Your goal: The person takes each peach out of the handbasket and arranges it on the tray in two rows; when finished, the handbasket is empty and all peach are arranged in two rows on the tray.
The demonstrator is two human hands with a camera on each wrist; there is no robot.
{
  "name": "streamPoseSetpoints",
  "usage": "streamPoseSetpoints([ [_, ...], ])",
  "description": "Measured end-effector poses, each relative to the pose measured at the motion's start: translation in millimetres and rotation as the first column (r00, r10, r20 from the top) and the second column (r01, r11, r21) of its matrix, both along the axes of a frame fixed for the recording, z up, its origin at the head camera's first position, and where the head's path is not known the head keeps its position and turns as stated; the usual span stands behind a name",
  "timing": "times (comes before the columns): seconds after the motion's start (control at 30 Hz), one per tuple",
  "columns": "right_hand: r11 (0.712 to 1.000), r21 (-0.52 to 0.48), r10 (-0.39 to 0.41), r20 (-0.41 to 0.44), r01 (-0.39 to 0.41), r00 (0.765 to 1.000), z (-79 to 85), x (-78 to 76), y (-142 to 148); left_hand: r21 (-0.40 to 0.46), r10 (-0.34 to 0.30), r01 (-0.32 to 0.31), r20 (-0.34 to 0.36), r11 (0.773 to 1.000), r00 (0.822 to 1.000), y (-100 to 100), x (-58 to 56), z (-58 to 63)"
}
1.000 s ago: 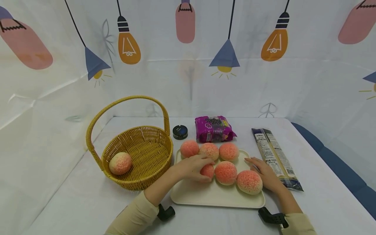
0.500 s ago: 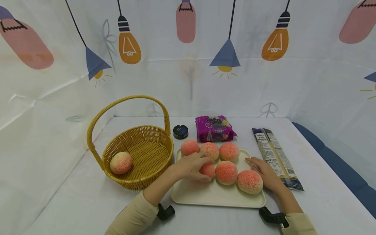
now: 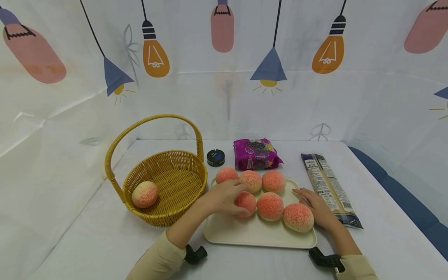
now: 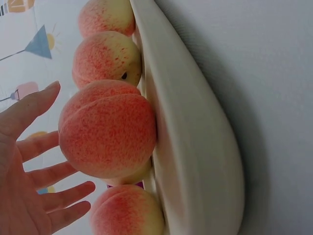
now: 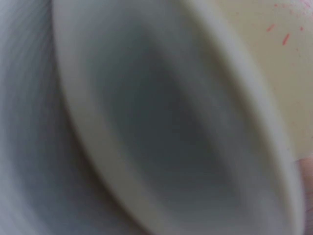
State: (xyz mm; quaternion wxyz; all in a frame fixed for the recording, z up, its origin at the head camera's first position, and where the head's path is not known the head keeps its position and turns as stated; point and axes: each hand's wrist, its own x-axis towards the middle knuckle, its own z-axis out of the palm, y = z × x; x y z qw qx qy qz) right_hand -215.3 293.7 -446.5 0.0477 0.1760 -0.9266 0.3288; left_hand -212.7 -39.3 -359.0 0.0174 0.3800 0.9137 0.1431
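Note:
Several pink-and-cream peaches lie in two rows on a cream tray [image 3: 259,238]. My left hand [image 3: 224,197] is at the left end of the front row, beside a peach [image 3: 246,204]. In the left wrist view the thumb and fingers are spread behind that same peach [image 4: 108,129], not curled round it. At the tray's right edge, my right hand [image 3: 315,206] lies with loose fingers by the rim, close to a paler peach [image 3: 298,217]. The right wrist view has mostly the blurred tray rim [image 5: 264,112], with a sliver of the hand at its right edge.
A yellow wicker basket [image 3: 175,190] with a tall handle stands left of the tray, one peach [image 3: 145,194] inside. Behind the tray are a round black tin [image 3: 215,157] and a purple packet [image 3: 256,154]. A long flat packet [image 3: 330,190] lies at the right.
My left hand has drawn back slightly to the left and its fingers have opened away from the peach, which now shows more fully. My right hand stays where it was.

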Motion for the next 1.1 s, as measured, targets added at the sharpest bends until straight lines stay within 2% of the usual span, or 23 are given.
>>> streamPoseSetpoints([
  [0.23,1.0,0.003,-0.005,-0.001,0.005,1.0,-1.5,0.1,2,0.026,0.03,-0.029,-0.056,0.999,0.998,-9,2.4,4.8],
  [0.5,1.0,-0.001,-0.002,0.004,0.002,1.0,-1.6,1.1,2,0.048,0.104,-0.098,-0.15,0.994,0.983,-15,2.8,8.4],
  [0.77,1.0,0.0,0.002,0.005,-0.002,1.0,1.1,0.1,1,0.128,0.242,-0.224,-0.143,0.966,0.96,-25,4.3,8.4],
  [1.1,1.0,0.003,0.005,0.017,-0.005,1.0,2.3,0.3,0,0.155,0.313,-0.289,-0.161,0.945,0.936,-49,3.8,11.3],
])
